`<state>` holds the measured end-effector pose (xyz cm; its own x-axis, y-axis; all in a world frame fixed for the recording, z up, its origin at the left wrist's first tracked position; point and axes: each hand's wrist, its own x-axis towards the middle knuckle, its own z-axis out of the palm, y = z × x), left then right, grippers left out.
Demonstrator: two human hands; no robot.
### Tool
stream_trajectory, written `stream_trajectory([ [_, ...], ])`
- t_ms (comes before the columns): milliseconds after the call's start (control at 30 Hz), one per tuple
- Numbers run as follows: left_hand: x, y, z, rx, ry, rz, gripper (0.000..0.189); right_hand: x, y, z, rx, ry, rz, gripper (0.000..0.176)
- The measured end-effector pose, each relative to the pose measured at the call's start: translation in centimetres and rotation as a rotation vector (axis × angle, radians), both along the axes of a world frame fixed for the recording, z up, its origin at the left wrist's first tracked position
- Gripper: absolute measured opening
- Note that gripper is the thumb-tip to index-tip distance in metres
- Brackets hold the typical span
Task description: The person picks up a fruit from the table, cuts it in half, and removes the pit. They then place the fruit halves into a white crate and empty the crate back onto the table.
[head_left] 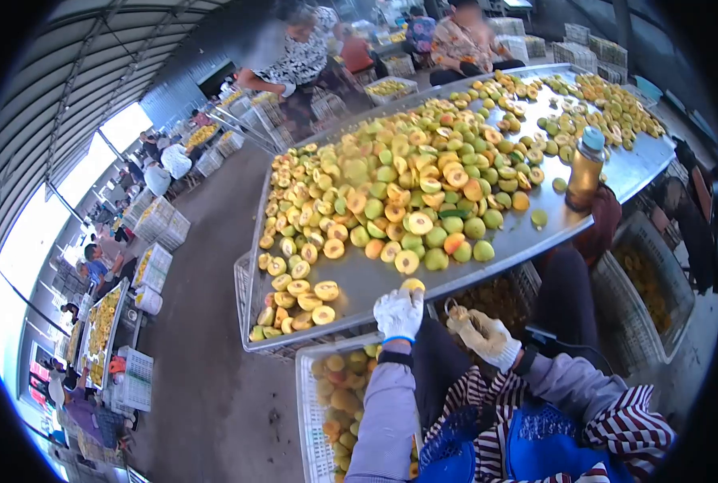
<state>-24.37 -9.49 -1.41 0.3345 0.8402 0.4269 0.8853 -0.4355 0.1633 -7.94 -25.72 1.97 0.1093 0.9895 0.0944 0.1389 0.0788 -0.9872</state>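
Observation:
At the near edge of the metal table [359,302], my left hand [399,314] in a white glove has its fingers closed on a yellow peach [413,285]. My right hand [487,336], in a stained glove, is held over my lap, its fingers curled around a small tool with a thin ring-shaped end [452,305]. The tool's handle is hidden in the glove. Beyond my left hand lies a heap of whole and halved peaches [407,173], many halves with stones showing. A smaller group of cut halves [298,302] sits on the table's left corner.
A crate [306,402] of peaches stands below my left arm. Under the table is another crate [528,282], with one more [668,322] to the right. A bottle [586,173] stands on the table. Across it sit other people [471,40]; more work at tables on the left.

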Motion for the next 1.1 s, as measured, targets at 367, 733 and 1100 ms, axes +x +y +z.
stream_trajectory([
  [367, 0.9, -0.2, 0.1, -0.079, 0.015, 0.030, 0.039, 3.8, -1.4, -0.2, -0.197, 0.474, 0.094, 0.031],
  [733, 2.5, -0.3, 0.2, 0.113, -0.020, 0.103, 0.031, 13.5, 2.8, -2.3, -0.144, 0.654, -0.015, 0.039],
  [1100, 3.3, 2.6, 3.1, -0.593, -0.091, 0.187, 0.023, 17.6, 12.8, -3.9, 0.079, -0.020, -0.511, 0.021],
])
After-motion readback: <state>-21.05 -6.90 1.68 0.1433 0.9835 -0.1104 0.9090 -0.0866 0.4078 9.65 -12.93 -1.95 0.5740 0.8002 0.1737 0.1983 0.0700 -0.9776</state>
